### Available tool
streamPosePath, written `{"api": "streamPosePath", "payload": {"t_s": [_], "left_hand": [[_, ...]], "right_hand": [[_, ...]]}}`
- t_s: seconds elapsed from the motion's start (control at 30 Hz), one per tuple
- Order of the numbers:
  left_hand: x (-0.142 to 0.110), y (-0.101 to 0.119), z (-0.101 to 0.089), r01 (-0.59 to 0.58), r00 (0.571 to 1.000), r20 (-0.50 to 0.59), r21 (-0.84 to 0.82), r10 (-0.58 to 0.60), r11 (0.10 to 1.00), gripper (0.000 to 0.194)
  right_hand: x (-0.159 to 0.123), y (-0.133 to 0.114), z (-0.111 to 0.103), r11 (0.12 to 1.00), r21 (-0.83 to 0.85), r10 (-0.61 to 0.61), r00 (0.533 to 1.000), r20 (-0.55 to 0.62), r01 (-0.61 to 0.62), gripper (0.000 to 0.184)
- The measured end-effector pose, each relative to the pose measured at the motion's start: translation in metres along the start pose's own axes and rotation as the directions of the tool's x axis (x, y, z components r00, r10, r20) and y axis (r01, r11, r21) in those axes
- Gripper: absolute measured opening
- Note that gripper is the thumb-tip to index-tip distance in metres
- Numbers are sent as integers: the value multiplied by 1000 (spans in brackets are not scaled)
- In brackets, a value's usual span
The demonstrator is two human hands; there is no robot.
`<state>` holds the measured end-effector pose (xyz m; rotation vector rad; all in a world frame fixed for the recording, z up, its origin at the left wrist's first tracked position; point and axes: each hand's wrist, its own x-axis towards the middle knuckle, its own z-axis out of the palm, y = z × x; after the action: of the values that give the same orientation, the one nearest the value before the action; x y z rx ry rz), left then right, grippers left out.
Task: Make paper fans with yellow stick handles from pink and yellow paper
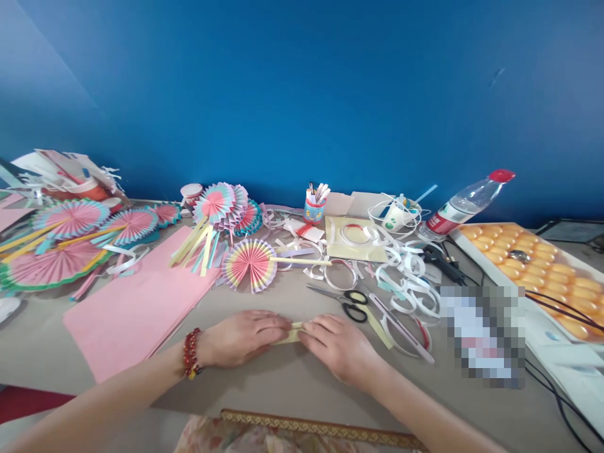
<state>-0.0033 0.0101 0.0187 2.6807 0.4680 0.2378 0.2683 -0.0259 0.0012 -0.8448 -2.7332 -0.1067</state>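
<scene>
Both hands meet at a small strip of pale yellow paper (293, 333) near the front of the table. My left hand (245, 336), with a red bead bracelet at its wrist, presses its closed fingers on the strip's left end. On the other end my right hand (337, 346) has its bent fingers, a narrow gap from the left fingertips. Black-handled scissors (353, 303) lie just beyond my right hand. A pleated paper fan (250, 265) with a yellow stick rests behind the hands. Much of the strip is hidden under the fingers.
Pink paper sheets (136, 308) lie to the left, with several finished fans (70, 220) behind them. Curled white strips (406, 277) and tape rolls (340, 274) are strewn at right. A tilted plastic bottle (465, 204), a pen cup (314, 209) and cables stand farther back.
</scene>
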Motion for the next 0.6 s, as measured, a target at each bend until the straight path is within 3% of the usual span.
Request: {"api": "streamPosePath", "payload": {"t_s": [0.1, 0.23, 0.4, 0.6], "left_hand": [[5, -2, 1, -35, 999, -1, 41, 35, 999, 45], [2, 1, 12, 12, 998, -61, 215, 2, 977, 31], [-12, 12, 28, 197, 976, -162, 346, -148, 917, 17], [-17, 23, 33, 305, 937, -252, 265, -240, 915, 19]], "right_hand": [[7, 1, 8, 994, -88, -70, 997, -41, 66, 22], [3, 0, 13, 994, -88, -64, 996, -60, 59, 21], [-3, -2, 8, 995, 13, 95, 995, 10, -95, 14], [-6, -8, 2, 949, 165, 270, 963, 20, -270, 16]]}}
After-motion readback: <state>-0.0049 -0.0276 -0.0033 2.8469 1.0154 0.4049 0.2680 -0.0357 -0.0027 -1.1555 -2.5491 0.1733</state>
